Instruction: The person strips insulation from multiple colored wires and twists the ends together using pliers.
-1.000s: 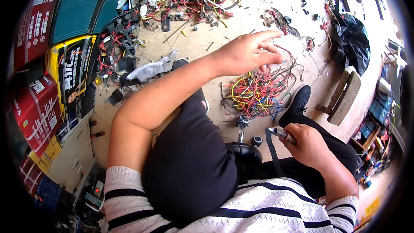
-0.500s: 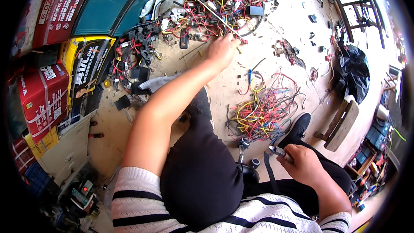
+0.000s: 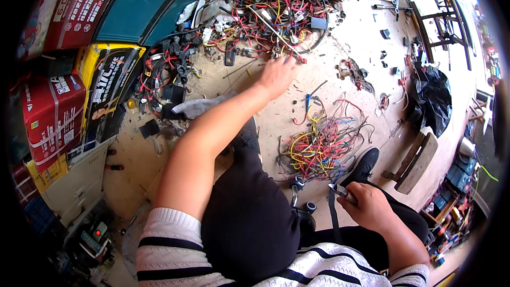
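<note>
Wrapped snugly around a pair of pliers [image 3: 342, 193], the right hand [image 3: 370, 207] sits low in the head view, with the metal tip poking out up and to the left. Honestly can't tell how far apart the jaws are. A dark strap [image 3: 333, 212] runs down from right by that tip; can't say if it's actually pinched. Left hand [image 3: 277, 78] is way out front at the near edge of the big wire tangle [image 3: 281, 13], back up, fingers bent and partly hidden, so no telling how open they are or what they've got. A pale rod [image 3: 273, 31] lies across that tangle, lower end near that hand. Between the hands, a smaller wire bundle [image 3: 321, 151], mostly red and yellow, lies on the floor [image 3: 385, 138] near a dark shoe [image 3: 366, 163].
</note>
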The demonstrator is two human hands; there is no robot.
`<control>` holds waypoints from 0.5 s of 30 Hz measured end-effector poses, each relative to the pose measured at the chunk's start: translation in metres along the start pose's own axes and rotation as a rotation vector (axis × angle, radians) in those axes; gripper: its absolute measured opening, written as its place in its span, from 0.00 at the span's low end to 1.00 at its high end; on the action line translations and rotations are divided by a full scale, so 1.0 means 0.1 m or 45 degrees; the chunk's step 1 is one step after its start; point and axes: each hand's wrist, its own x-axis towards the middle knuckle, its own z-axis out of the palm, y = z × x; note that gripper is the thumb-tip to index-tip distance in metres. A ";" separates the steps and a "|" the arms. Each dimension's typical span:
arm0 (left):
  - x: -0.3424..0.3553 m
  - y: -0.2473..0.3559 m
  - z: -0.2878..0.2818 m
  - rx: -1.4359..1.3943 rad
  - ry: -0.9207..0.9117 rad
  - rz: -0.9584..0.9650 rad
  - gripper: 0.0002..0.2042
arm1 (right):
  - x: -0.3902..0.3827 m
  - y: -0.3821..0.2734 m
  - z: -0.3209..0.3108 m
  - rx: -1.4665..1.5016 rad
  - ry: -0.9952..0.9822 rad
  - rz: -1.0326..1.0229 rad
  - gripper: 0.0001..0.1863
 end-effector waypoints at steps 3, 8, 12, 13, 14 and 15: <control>-0.17 0.34 -0.23 -0.272 0.050 0.092 0.05 | 0.01 0.02 -0.02 0.013 0.018 0.015 0.13; -0.45 0.86 -0.57 -0.905 0.177 0.111 0.05 | 0.01 0.05 -0.03 0.019 0.034 0.016 0.13; -0.55 1.06 -0.71 -1.505 -0.271 0.004 0.06 | 0.00 0.09 0.00 0.034 0.098 -0.034 0.13; -0.55 1.09 -0.74 -1.635 -0.400 -0.038 0.06 | -0.01 0.09 0.01 0.041 0.104 -0.030 0.13; -0.53 1.10 -0.77 -1.938 -0.816 -0.234 0.08 | -0.01 0.10 0.01 0.047 0.110 -0.025 0.13; -0.53 1.10 -0.71 -1.804 -0.759 -0.023 0.10 | -0.01 0.10 0.00 0.051 0.115 -0.022 0.13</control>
